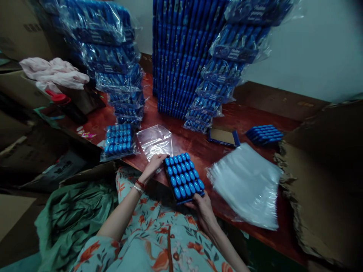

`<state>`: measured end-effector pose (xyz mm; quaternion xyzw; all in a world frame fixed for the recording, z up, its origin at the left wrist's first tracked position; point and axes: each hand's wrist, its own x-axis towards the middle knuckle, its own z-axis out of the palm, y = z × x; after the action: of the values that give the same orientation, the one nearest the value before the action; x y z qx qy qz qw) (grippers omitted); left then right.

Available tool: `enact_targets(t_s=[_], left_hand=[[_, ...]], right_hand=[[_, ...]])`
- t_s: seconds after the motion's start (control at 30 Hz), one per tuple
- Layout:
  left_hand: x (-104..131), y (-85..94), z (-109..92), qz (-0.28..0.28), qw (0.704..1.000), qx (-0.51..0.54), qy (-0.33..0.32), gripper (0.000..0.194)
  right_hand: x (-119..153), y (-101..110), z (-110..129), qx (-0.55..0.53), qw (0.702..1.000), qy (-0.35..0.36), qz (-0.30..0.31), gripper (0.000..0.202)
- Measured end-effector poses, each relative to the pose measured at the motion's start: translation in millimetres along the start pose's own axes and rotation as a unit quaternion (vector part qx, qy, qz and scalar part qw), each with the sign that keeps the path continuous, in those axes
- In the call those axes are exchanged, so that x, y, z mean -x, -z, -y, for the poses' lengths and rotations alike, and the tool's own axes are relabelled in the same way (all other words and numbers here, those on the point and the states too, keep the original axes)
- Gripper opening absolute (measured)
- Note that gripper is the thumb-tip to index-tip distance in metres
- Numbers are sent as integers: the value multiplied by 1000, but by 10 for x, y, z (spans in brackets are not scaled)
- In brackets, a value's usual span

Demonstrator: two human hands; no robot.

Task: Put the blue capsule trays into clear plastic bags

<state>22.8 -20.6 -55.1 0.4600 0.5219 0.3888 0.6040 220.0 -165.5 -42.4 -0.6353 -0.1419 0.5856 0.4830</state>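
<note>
A shallow dark box (185,200) filled with rows of shiny blue egg-shaped pieces (183,174) is tilted over the table's front edge, above my lap. My right hand (202,207) grips its near right corner, thumb on top at the rim. At the far left corner, my left hand (154,165) has its fingers closed on the box's edge; the fingertips are partly hidden. A clear plastic bag (155,139) lies flat just beyond my left hand. To the right spreads a stack of clear bags (246,185).
Tall stacks of bagged blue packs (113,56) and blue boxes (181,56) rise at the back. A bagged pack (118,139) sits left, an open blue-edged box (224,136) and loose blue pieces (265,134) right. A red-capped bottle (66,105) and cardboard (326,181) flank the table.
</note>
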Motion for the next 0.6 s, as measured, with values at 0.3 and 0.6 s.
enact_targets(t_s=[0.3, 0.6], left_hand=[[272, -167, -430, -24, 966, -218, -138, 34], [309, -358, -677, -68, 870, -457, -171, 28]], right_hand=[[90, -28, 3, -5, 1000, 16, -1, 44], [38, -19, -76, 16, 998, 68, -8, 55]])
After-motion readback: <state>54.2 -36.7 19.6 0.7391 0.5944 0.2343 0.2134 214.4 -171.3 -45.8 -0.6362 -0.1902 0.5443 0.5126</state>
